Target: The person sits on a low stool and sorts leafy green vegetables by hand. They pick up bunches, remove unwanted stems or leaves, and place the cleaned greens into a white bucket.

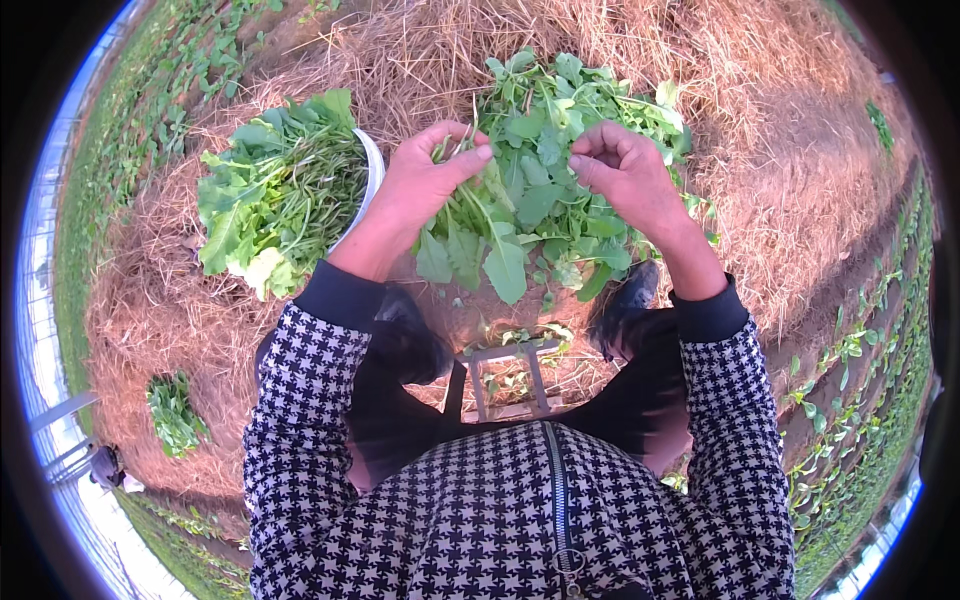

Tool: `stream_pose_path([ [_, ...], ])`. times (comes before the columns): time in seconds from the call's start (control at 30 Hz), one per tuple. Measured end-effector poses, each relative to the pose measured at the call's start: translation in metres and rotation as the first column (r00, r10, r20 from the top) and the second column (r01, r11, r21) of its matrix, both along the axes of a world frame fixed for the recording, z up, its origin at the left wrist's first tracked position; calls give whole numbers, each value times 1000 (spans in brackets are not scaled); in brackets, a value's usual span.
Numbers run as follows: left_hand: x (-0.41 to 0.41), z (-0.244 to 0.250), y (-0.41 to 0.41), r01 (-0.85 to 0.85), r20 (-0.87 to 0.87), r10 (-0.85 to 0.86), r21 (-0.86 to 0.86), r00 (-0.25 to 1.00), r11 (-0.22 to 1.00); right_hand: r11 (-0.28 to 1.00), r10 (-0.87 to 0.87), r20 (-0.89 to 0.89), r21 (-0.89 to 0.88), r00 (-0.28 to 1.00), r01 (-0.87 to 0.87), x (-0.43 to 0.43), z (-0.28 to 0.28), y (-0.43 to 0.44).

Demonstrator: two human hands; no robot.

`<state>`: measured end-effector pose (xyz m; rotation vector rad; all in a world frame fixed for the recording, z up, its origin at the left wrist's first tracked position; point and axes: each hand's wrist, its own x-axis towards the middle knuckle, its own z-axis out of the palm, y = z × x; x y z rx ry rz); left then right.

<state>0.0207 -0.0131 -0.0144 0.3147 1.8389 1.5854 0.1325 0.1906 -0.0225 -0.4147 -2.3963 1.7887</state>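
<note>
My left hand (431, 176) grips a small bunch of leafy greens (504, 259) by the stems, between thumb and fingers. The broad leaves hang down towards me, and thin stem ends poke up above the fingers. To the right, my right hand (626, 172) has its thumb and curled fingers drawn together at the edge of a loose heap of leafy greens (536, 187). No sizeable thing shows in it; a tiny scrap at the fingertips cannot be ruled out. Left of my left hand, a white-rimmed container (373, 169) is packed with greens (277, 187), many stems facing inward.
Dry straw (757, 150) covers the ground around the heap. Between my shoes (409, 337) stands a metal frame (510, 375). A separate bunch of greens (176, 415) lies at lower left. Rows of growing plants (847, 375) line the right side, with more plants (161, 112) at upper left.
</note>
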Motion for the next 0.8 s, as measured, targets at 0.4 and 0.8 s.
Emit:
stream_pose_path([
  [0.4, 14, 2, 0, 359, -154, -401, -242, 903, 901, 657, 387, -462, 745, 798, 113, -3, -3, -26],
  [0.8, 20, 3, 13, 410, -124, -431, -164, 894, 897, 939, -344, -87, -23, 935, 343, 13, -24, -38],
])
